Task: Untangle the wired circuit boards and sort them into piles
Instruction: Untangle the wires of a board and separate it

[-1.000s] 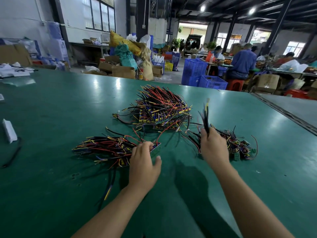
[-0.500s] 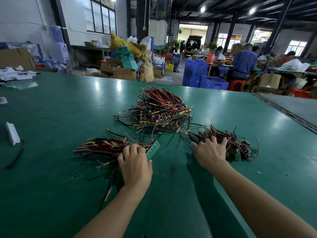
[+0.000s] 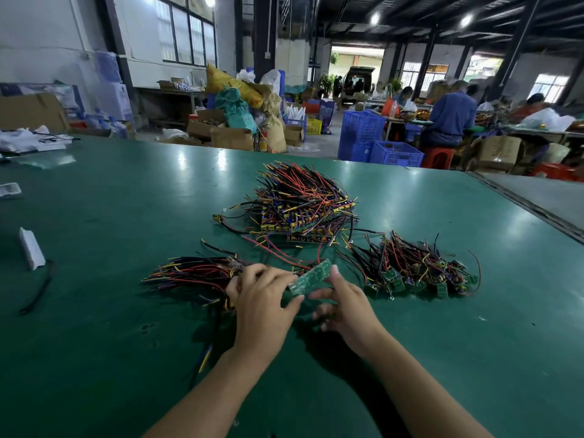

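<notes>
Circuit board [image 3: 311,277] grasped between left hand [image 3: 262,301] and right hand [image 3: 347,306]; open table [image 3: 94,358] nearer.

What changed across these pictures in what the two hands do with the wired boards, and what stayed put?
The right hand let go of the black wires it held raised, lowered onto the right pile, then moved left to touch the green circuit board. The left hand kept holding that board by the near-left bundle. The far pile stayed put.
</notes>
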`<state>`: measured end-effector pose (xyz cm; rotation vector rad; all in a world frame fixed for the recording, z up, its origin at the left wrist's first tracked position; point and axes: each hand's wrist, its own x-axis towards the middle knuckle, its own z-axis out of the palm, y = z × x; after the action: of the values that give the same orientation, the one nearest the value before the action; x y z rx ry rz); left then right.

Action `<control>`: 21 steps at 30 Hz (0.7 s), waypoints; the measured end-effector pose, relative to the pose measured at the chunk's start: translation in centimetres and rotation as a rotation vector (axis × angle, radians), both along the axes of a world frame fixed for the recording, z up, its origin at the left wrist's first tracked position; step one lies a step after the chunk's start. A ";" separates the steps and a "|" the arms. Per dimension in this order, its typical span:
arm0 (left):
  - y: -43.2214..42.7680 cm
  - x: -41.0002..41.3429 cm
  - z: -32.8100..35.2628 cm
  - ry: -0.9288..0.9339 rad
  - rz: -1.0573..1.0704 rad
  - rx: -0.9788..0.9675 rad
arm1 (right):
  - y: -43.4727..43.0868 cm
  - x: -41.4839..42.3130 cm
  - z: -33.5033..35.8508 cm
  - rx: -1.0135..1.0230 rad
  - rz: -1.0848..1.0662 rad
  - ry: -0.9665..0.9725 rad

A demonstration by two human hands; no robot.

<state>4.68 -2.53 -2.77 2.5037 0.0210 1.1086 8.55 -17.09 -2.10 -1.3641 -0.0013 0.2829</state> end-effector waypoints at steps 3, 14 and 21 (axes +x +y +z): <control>-0.3 -0.2 0.3 -0.074 -0.111 0.079 | -1.0 0.1 0.2 0.068 -0.018 0.019; -0.9 -0.9 -0.1 -0.183 -0.309 -0.148 | -1.2 -0.1 0.2 0.256 -0.157 -0.209; -0.9 -0.1 1.0 0.537 -0.618 -1.354 | -0.9 -0.3 -0.2 0.165 -0.001 -0.355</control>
<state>4.54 -3.41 -1.77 1.3023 0.0996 0.0057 8.25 -17.95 -2.31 -1.2345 -0.3130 0.0354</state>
